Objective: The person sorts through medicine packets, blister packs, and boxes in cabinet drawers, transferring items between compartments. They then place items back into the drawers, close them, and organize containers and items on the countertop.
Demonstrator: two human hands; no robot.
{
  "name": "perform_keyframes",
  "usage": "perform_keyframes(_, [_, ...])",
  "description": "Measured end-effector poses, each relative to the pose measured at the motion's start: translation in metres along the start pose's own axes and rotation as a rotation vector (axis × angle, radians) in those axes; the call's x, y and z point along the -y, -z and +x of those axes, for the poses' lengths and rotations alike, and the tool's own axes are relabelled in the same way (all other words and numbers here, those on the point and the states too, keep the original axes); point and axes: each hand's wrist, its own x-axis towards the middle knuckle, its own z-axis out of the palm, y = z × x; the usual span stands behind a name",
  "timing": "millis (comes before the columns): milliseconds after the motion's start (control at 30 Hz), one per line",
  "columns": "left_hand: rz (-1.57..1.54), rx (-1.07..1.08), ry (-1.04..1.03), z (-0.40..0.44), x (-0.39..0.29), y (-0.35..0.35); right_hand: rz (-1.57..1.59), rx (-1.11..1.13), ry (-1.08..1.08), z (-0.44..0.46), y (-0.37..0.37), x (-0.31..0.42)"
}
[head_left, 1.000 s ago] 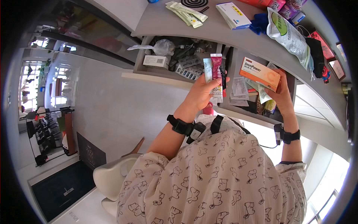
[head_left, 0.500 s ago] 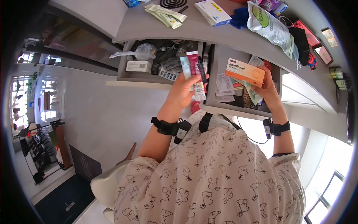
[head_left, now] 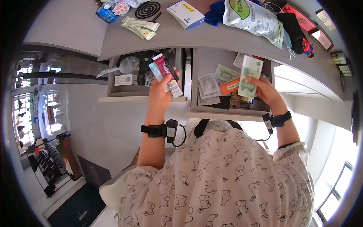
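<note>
My left hand is closed around several slim stick sachets, one magenta and one pale blue among them, above the edge of the left drawer. My right hand grips a green-and-white banknote upright over the right drawer; whether it is one note or several I cannot tell. Behind the note, an orange box lies partly hidden in that drawer. Beside it are another green note and white printed packets.
In the left drawer are a clear plastic bag and a small white box. On the desktop lie cream sachets, a black coil, a white-blue box and a large silver pouch.
The orange box has left my right hand and now lies in the right drawer. That hand now holds the green banknote. My left hand has shifted left in view, still with the sachets.
</note>
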Motion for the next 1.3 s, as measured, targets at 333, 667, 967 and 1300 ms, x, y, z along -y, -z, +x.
perform_keyframes(333, [0.065,-0.042,-0.104,-0.006,0.007,0.003,-0.969,-0.097,0.437,0.094,0.013,-0.016])
perform_keyframes(667, [0.087,-0.061,-0.172,-0.015,0.018,0.004,-1.179,0.064,0.403,0.085,0.001,0.007])
perform_keyframes(967, [0.075,-0.049,-0.161,-0.015,0.019,0.007,-1.823,0.448,1.121,0.097,-0.061,-0.039])
perform_keyframes(1300, [0.027,0.003,-0.110,-0.016,0.017,0.008,-0.637,0.347,0.239,0.074,-0.028,0.018])
